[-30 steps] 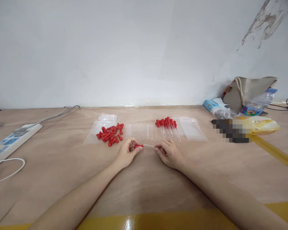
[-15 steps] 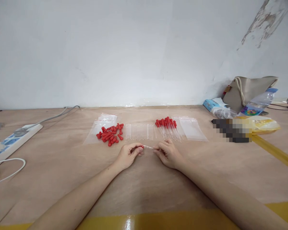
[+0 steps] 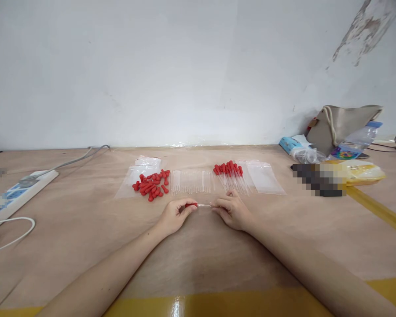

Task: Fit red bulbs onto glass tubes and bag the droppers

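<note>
Between thumb and fingers, my left hand (image 3: 176, 215) pinches a red rubber bulb (image 3: 191, 204). My right hand (image 3: 230, 210) is closed on a thin clear glass dropper tube (image 3: 203, 205), whose left end meets the bulb; how deep it sits inside is hidden. Beyond my left hand lies a pile of loose red bulbs (image 3: 148, 188). A row of bare glass tubes (image 3: 191, 181) lies in the middle. Past my right hand is a bunch of droppers (image 3: 231, 174) with red bulbs on their tubes.
Clear plastic bags (image 3: 265, 178) lie flat beside the droppers, and more plastic bags (image 3: 141, 167) lie under the loose bulbs. A power strip (image 3: 36, 185) with cables is at the left. A grey bag (image 3: 343, 125), tissue pack (image 3: 290, 144) and yellow packet (image 3: 366, 171) are at the right.
The red bulb in my left hand now shows more and lies more level with the glass tube. Both hands have shifted only slightly.
</note>
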Available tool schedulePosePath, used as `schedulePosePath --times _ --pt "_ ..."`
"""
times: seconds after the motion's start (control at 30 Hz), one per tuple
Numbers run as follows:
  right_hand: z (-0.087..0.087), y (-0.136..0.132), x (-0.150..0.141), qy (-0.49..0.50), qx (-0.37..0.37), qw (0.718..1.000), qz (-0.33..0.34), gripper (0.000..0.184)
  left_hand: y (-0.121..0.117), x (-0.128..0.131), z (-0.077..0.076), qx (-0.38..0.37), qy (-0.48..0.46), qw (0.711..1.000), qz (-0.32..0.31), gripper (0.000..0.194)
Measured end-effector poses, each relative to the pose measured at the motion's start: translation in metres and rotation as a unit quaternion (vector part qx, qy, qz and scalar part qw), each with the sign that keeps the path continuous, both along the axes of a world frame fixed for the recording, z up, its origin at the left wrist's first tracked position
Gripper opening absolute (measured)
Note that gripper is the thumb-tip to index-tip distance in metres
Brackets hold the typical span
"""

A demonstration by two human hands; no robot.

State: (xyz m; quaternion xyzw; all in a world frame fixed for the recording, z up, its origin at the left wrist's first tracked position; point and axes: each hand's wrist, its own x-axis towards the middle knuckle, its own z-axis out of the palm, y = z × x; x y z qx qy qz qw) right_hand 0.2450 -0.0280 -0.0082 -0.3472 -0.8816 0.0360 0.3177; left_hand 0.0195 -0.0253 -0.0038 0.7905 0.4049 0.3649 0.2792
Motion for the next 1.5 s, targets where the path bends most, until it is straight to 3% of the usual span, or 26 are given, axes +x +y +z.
schedulePosePath --times 0.3,0.5,0.67,0.87,1.07,1.17,1.23,1.37,1.5 --pt "0.004 -0.002 -0.001 -0.056 0.062 0.996 -0.037 0.019 -0.004 0.000 0.007 0.127 0.113 0.985 -0.040 0.018" --pt "0.004 -0.008 -0.010 -0.058 0.099 0.993 -0.040 0.019 -0.002 -0.003 0.007 0.176 0.119 0.976 -0.039 0.017" --pt "0.000 -0.010 -0.013 -0.069 0.098 0.992 -0.032 0.019 -0.003 -0.004 0.005 0.203 0.136 0.966 -0.081 0.015" --pt "0.001 -0.010 -0.017 -0.075 0.077 0.993 -0.042 0.021 0.000 -0.003 0.006 0.200 0.150 0.964 -0.085 0.015" --pt "0.016 -0.008 -0.012 -0.117 0.094 0.986 -0.067 0.021 0.002 -0.003 0.008 0.143 0.132 0.980 -0.030 0.018" --pt "0.019 -0.002 0.002 -0.103 0.087 0.982 -0.135 0.020 0.002 -0.006 0.007 0.099 0.129 0.987 0.001 0.032" --pt "0.020 0.006 0.013 -0.058 0.054 0.973 -0.217 0.021 0.003 -0.007 0.006 0.087 0.135 0.987 0.001 0.030" --pt "0.025 0.033 0.027 0.018 -0.029 0.919 -0.392 0.028 0.005 -0.007 0.006 0.099 0.140 0.984 -0.039 0.018" --pt "0.027 0.059 0.024 0.024 -0.068 0.874 -0.480 0.029 0.005 -0.006 0.007 0.100 0.134 0.985 -0.043 0.018"
